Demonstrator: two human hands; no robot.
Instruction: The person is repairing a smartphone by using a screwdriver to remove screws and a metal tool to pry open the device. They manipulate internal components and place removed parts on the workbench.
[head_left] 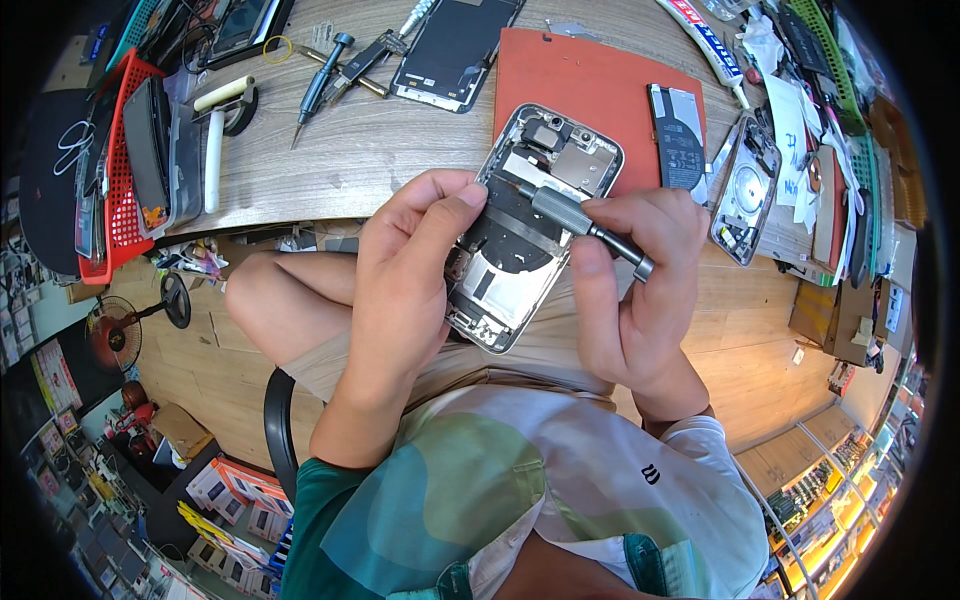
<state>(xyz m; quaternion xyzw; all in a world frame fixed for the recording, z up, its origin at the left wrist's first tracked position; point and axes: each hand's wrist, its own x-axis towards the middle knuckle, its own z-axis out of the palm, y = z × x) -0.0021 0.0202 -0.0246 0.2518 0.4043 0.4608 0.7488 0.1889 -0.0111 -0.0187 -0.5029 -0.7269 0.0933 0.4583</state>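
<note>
An opened smartphone body [510,235], its inner parts bare, is held tilted over my lap near the table's front edge. My left hand [410,250] grips its left side, the thumb on the upper left rim. Between the fingers of my right hand [640,270] is a dark grey screwdriver [565,212], its tip pointing left toward the phone's left edge near my left thumb. Whether the tip touches a screw is too small to tell. Behind the phone lies a red-orange mat [600,90], with a black phone battery [680,140] on its right part.
On the table lie a second screwdriver [322,85], a detached phone screen [455,50] and a white-handled roller tool [215,150]. A red basket [125,180] stands at the left edge. Another opened phone housing [745,190] and a glue tube [705,45] lie at the right.
</note>
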